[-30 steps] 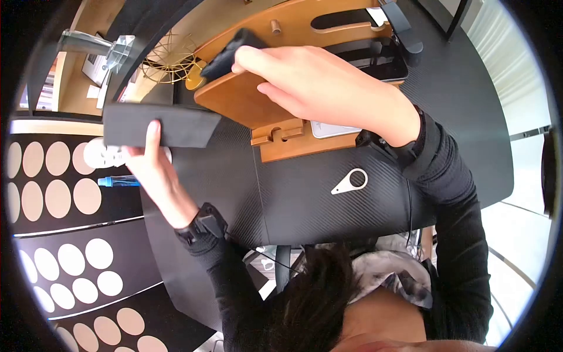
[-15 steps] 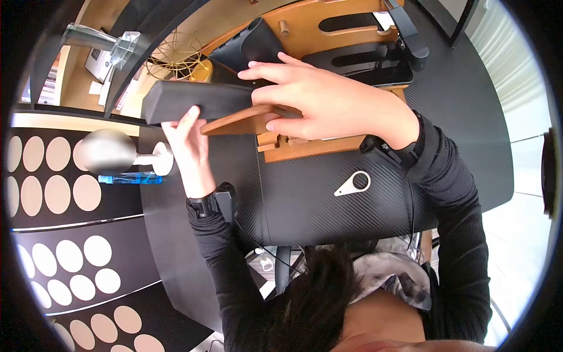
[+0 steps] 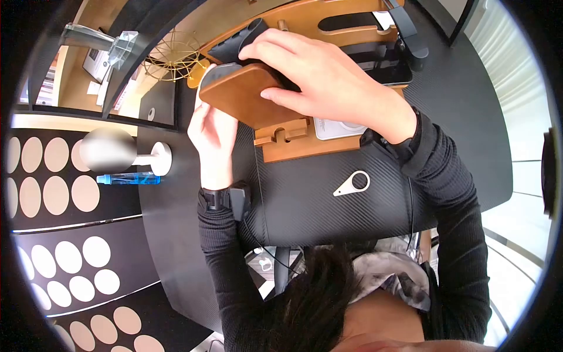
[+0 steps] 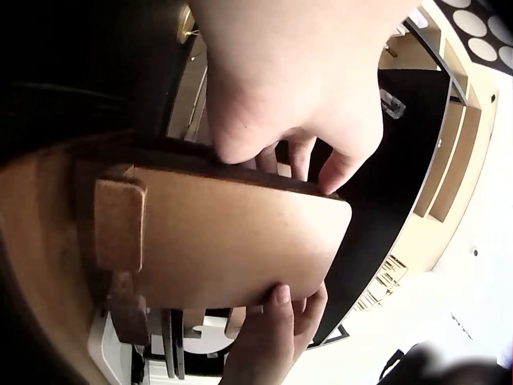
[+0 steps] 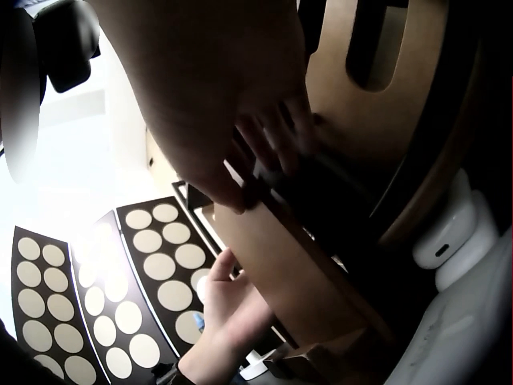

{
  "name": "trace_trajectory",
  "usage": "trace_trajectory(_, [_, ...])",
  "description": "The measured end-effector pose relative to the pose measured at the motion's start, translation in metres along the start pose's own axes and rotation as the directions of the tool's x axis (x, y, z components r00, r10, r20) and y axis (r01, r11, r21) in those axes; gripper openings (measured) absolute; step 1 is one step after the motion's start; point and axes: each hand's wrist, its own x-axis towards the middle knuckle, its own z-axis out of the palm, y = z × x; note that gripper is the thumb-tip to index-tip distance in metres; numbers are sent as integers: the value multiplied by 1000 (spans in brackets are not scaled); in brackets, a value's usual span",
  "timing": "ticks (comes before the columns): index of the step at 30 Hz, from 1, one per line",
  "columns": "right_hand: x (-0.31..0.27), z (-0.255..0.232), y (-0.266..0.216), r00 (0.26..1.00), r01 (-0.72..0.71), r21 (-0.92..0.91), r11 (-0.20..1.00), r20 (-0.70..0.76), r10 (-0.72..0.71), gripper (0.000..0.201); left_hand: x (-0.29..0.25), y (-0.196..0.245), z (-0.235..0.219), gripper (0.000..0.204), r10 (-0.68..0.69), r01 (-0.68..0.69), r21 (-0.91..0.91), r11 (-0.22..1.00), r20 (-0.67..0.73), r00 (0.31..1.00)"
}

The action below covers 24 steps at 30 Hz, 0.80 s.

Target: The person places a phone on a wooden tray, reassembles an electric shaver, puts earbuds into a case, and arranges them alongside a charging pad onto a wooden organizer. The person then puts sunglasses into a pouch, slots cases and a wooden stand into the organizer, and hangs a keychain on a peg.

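My right hand lies over an upright brown wooden panel of a desk organizer, thumb against its front and fingers behind it. In the left wrist view, the right thumb presses the panel's face. My left hand reaches in from the left, its fingers hooked behind the panel. It holds a flat black case, mostly hidden behind the panel with one end showing. Just behind, near the right fingertips, a black pouch-like thing leans against the organizer's wooden back board.
On the organizer sits a white rounded flat item. A black tray fills its right part. In front lies a white teardrop-shaped ring. A round white stand, blue bottle and gold wire ornament are at left.
My left hand has carried the black case rightward from open desk to behind the panel. The right hand has let go of the black pouch-like thing and now grips the panel, which has swung upright.
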Motion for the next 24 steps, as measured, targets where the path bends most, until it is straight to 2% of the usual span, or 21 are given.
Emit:
trace_trajectory(1, [0,0,0,1000,3,-16,1000,-9,-3,42,0,-2,1,52,11,-11,-85,996,3,1000])
trace_trajectory(2, [1,-1,1,1000,6,-34,999,-18,-7,43,0,-6,4,46,39,-40,-95,995,-20,999])
trace_trajectory(3, [2,-2,2,1000,6,-35,999,-17,-7,43,1,-11,6,46,38,-40,-96,995,-19,999])
trace_trajectory(5, [1,-2,2,1000,-7,-70,998,-11,6,43,-1,-18,6,45,38,-44,-47,998,-107,994])
trace_trajectory(7, [0,-2,2,1000,-11,-51,999,0,11,45,-4,-25,-4,44,16,-22,-86,996,-68,998])
trace_trajectory(9, [1,-3,3,1000,-17,-36,999,13,17,46,-6,-28,-7,44,-73,63,-70,996,-161,984])
trace_trajectory(11, [0,-2,2,1000,-16,-57,998,-27,15,47,-10,-34,-16,44,-95,91,-31,995,-177,980])
trace_trajectory(13, [0,-5,1,999,-3,-96,995,-51,-2,45,-13,-40,-28,45,-103,126,135,983,-164,981])
trace_trajectory(14, [2,-7,1,997,12,-135,991,-76,-22,42,-14,-40,-34,47,-114,140,160,977,-161,980])
trace_trajectory(15, [2,-8,2,997,12,-137,991,-75,-22,42,-14,-41,-39,47,-115,140,159,977,-159,981])
trace_trajectory(18, [-2,-10,2,997,-30,-151,988,-71,20,41,-17,-38,-35,69,-123,123,-25,992,11,992])
trace_trajectory(19, [-2,-10,1,998,-51,-155,987,-47,44,39,-17,-40,-32,69,-124,124,-23,992,11,992])
trace_trajectory(21, [-1,-14,1,997,-73,-161,984,-25,70,37,-18,-45,-26,65,6,-8,174,985,13,1000])
trace_trajectory(22, [-1,-20,-2,997,-80,-169,982,-1,81,34,-19,-44,-24,65,4,-6,173,985,10,1000])
trace_trajectory(23, [-2,-26,-5,995,-88,-176,981,25,94,31,-21,-40,-22,64,-81,98,391,915,-60,995])
trace_trajectory(24, [-2,-36,-9,995,-88,-175,981,28,94,31,-22,-38,-19,63,-144,202,581,789,-145,979])
